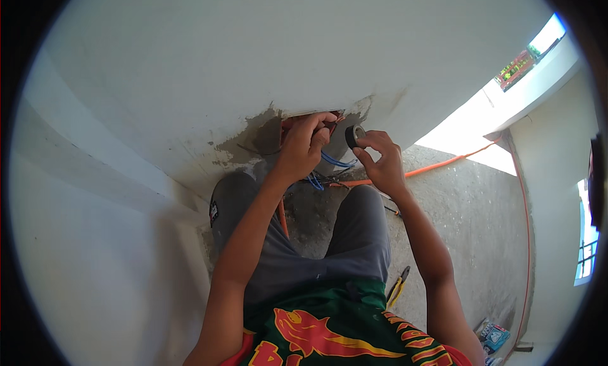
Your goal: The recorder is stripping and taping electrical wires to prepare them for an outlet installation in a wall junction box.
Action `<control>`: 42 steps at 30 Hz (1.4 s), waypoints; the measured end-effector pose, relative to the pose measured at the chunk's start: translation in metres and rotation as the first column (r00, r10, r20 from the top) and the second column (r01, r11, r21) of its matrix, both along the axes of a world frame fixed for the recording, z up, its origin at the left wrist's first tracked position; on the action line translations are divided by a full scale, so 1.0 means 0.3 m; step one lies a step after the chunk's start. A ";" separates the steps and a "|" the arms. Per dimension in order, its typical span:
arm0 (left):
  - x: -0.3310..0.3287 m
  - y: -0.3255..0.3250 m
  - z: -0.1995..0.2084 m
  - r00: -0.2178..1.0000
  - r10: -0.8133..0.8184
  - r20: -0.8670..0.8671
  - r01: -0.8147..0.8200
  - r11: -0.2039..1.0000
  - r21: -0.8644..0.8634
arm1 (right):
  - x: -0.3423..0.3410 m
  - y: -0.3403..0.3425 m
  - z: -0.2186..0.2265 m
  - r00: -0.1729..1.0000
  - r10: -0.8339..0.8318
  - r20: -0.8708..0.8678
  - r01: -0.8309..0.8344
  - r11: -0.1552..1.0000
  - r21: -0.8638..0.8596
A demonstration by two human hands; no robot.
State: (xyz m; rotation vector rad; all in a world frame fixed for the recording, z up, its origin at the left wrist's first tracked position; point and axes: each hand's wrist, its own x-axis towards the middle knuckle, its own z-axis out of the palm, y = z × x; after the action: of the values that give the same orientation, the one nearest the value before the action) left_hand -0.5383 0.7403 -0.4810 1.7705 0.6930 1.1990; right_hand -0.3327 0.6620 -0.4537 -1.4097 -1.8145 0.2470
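Note:
My right hand (382, 162) pinches a roll of black electrical tape (350, 138) between thumb and fingers, just right of a hole in the wall. My left hand (303, 149) reaches to that opening, an orange-red box recess (288, 122) low in the wall. Its thumb and fingers are closed together at the recess's right side, where thin wires show. What they pinch is too small and too hidden to tell. Blue wires (339, 161) hang below the recess, between my two hands.
Rough grey patching (256, 134) surrounds the recess. An orange conduit (437, 167) crosses the concrete floor to the right. Yellow-handled pliers (398, 287) lie beside my leg, a dark thin tool (392, 211) beyond them. A printed bag (494, 336) sits at lower right.

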 end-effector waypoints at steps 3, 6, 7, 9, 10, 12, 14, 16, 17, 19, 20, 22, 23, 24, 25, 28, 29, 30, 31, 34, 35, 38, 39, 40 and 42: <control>0.029 -0.036 -0.002 0.993 0.121 0.000 -0.116 0.953 0.281 | -0.017 0.013 0.005 0.998 -0.028 -0.049 0.027 1.000 -0.010; 0.064 -0.046 0.030 0.987 0.161 -0.023 -0.150 0.954 0.259 | -0.014 0.001 0.031 0.999 0.004 -0.037 -0.003 0.999 0.036; 0.072 -0.046 0.032 0.990 0.142 -0.017 -0.132 0.954 0.269 | -0.007 -0.010 0.043 1.000 0.021 -0.007 -0.020 0.998 0.058; 0.097 -0.024 0.026 0.986 0.144 -0.083 -0.105 0.929 0.354 | 0.022 -0.028 0.052 1.000 0.009 0.006 -0.010 0.999 0.043; 0.083 -0.025 0.027 0.978 0.186 -0.090 -0.143 0.923 0.356 | 0.017 -0.020 0.038 0.999 0.050 0.020 -0.051 0.996 0.067; 0.066 -0.026 -0.010 0.971 0.219 -0.095 -0.171 0.916 0.364 | 0.007 -0.018 0.009 0.997 0.071 0.028 -0.073 0.995 0.072; 0.043 -0.044 -0.013 0.950 0.275 -0.149 -0.199 0.900 0.389 | -0.012 -0.023 -0.010 0.997 0.064 -0.045 -0.065 0.998 -0.020; 0.021 -0.044 -0.033 0.938 0.299 -0.176 -0.191 0.868 0.458 | -0.035 -0.024 -0.030 0.997 0.080 -0.022 -0.079 0.997 0.024; 0.030 -0.038 -0.044 0.948 0.272 -0.162 -0.170 0.868 0.466 | -0.027 -0.028 -0.019 0.999 0.050 -0.009 -0.049 0.998 0.036; 0.045 -0.030 -0.053 0.950 0.262 -0.172 -0.161 0.878 0.451 | -0.020 -0.035 -0.010 0.994 0.112 -0.017 -0.113 0.993 -0.023; 0.056 -0.028 -0.054 0.950 0.258 -0.175 -0.154 0.877 0.455 | -0.013 -0.034 -0.009 0.992 0.122 -0.005 -0.122 0.992 0.008; 0.065 -0.031 -0.054 0.950 0.241 -0.200 -0.176 0.939 0.295 | -0.010 -0.034 -0.004 0.993 0.114 -0.027 -0.114 0.993 -0.006; 0.050 -0.029 -0.051 0.941 0.258 -0.217 -0.189 0.937 0.293 | -0.013 -0.032 0.000 0.993 0.109 -0.044 -0.110 0.994 -0.023; 0.038 -0.024 -0.045 0.950 0.188 -0.251 -0.124 0.960 0.250 | -0.003 -0.030 0.001 0.991 0.133 -0.037 -0.134 0.991 -0.026; 0.017 -0.027 -0.029 0.950 0.126 -0.285 -0.070 0.977 0.199 | 0.008 -0.031 -0.003 0.985 0.167 -0.036 -0.168 0.985 -0.030; 0.003 -0.008 -0.001 0.993 -0.035 -0.114 0.060 0.974 0.220 | 0.037 -0.043 -0.032 0.991 0.009 -0.131 -0.018 0.997 -0.071; -0.012 0.021 -0.017 0.985 -0.124 -0.121 0.142 0.977 0.159 | 0.034 -0.044 -0.028 0.982 -0.079 -0.171 0.059 0.991 -0.119; 0.011 0.033 -0.024 0.979 -0.112 -0.170 0.149 0.962 0.227 | 0.053 -0.045 -0.034 0.977 -0.121 -0.173 0.097 0.985 -0.140; 0.008 0.037 -0.018 0.970 -0.084 -0.227 0.151 0.942 0.300 | 0.045 -0.030 -0.036 0.972 -0.148 -0.180 0.120 0.981 -0.153; 0.003 0.025 -0.010 0.968 -0.092 -0.233 0.126 0.983 0.133 | -0.003 0.005 -0.044 0.964 -0.136 -0.230 0.103 0.984 -0.147; 0.001 0.010 0.004 0.988 -0.092 -0.128 0.101 0.993 0.066 | -0.024 0.018 -0.045 0.959 -0.118 -0.258 0.088 0.988 -0.123; -0.021 0.001 0.010 0.997 -0.069 -0.029 0.069 0.998 -0.001 | -0.069 0.029 -0.054 0.959 -0.056 -0.279 0.032 0.995 -0.090; -0.028 0.003 0.008 0.997 -0.067 -0.033 0.067 0.998 0.001 | -0.077 0.030 -0.054 0.963 -0.023 -0.269 0.001 0.997 -0.082; -0.029 0.003 0.007 0.998 -0.062 -0.031 0.062 0.998 -0.001 | -0.077 0.027 -0.053 0.964 -0.018 -0.267 -0.005 0.996 -0.084; -0.031 0.005 0.005 0.995 -0.066 -0.073 0.068 0.998 0.018 | -0.073 0.019 -0.048 0.967 -0.021 -0.255 -0.014 0.991 -0.134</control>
State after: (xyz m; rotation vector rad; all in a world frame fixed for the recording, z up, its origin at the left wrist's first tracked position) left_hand -0.5475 0.7419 -0.4795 1.8468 0.6599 1.1053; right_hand -0.3545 0.6678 -0.4681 -1.4017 -1.6063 0.5338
